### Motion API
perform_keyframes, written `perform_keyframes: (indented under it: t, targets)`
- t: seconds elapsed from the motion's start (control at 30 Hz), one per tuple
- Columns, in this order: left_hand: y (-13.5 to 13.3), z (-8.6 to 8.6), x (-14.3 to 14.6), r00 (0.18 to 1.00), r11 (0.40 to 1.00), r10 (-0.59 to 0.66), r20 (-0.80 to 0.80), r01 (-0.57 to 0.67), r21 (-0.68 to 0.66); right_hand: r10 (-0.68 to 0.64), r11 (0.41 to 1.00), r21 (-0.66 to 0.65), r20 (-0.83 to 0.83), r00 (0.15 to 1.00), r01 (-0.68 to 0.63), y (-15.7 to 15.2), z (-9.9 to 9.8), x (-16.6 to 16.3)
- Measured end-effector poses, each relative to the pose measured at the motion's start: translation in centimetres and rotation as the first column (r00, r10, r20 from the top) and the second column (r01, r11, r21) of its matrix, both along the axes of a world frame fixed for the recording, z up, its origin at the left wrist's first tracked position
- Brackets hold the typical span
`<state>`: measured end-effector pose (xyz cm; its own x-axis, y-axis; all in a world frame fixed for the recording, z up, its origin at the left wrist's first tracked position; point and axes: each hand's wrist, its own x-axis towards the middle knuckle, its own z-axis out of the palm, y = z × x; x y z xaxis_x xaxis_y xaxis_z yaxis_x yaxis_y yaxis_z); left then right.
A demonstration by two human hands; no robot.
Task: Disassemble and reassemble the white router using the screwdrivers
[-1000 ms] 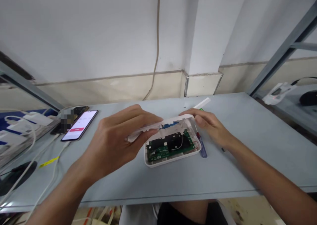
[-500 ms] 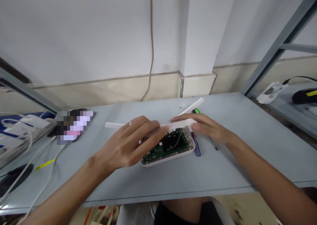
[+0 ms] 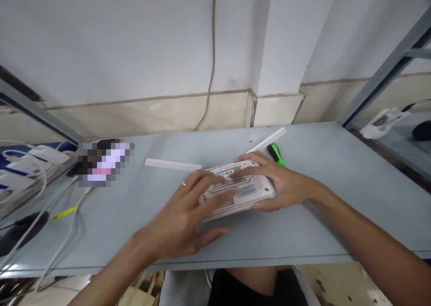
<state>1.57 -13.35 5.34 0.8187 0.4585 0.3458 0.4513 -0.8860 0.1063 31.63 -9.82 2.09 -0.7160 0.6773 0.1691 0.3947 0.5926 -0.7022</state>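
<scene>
A white router (image 3: 251, 197) with a perforated, labelled cover facing up lies on the grey table, its circuit board now hidden. At its right end my right hand (image 3: 274, 180) is closed around the casing, thumb at the near edge and fingers over the top. My left hand (image 3: 198, 207) is spread over the left part of the cover, slightly blurred, its thumb apart from the near edge. Two white antennas stick out behind, a left antenna (image 3: 173, 164) and a right antenna (image 3: 268, 140). Beyond my right hand lies a green-and-black screwdriver handle (image 3: 276, 153).
On the left lie a phone with a blurred-out screen (image 3: 109, 162), white adapters (image 3: 30, 162) with cables, a yellow cable tag (image 3: 65, 212) and a dark mouse-like object (image 3: 25, 234). Grey shelf posts (image 3: 390, 63) rise at both sides; the wall stands behind.
The white cover, held tilted above the open casing before, now lies over the circuit board. My right hand has come round the right end, and my left hand has moved nearer over the top.
</scene>
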Motion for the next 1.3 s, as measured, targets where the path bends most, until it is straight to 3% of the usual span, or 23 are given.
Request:
perform_keyframes:
  t: [0.1,0.23,0.37,0.6,1.0,1.3]
  targets:
    - [0.9,-0.1,-1.7,0.984,0.951,0.173,-0.051,-0.180,-0.252,-0.002,1.000,0.005,0.014,1.000,0.002,0.2,-0.2,0.0]
    - [1.9,-0.4,-2.9,0.973,0.881,0.205,-0.109,-0.232,-0.412,-0.032,0.999,0.020,0.017,0.999,0.031,0.1,-0.2,0.1]
    - [2.5,-0.1,-2.4,0.972,0.883,0.222,-0.081,-0.235,-0.407,-0.062,0.998,0.024,0.020,0.998,0.062,0.1,0.0,0.3]
    - [3.6,0.3,-2.7,0.979,0.887,0.157,-0.132,-0.198,-0.416,-0.081,0.996,0.039,0.180,0.980,0.075,0.0,-0.2,-0.3]
    - [2.6,1.1,-3.6,0.968,0.875,0.165,-0.190,-0.233,-0.425,-0.107,0.979,0.189,0.134,0.985,0.081,-0.4,-0.8,-1.1]
    - [2.7,0.9,-4.3,0.942,0.853,0.187,-0.279,-0.297,-0.429,-0.096,0.995,0.057,0.191,0.977,0.087,-0.5,-0.2,-0.6]
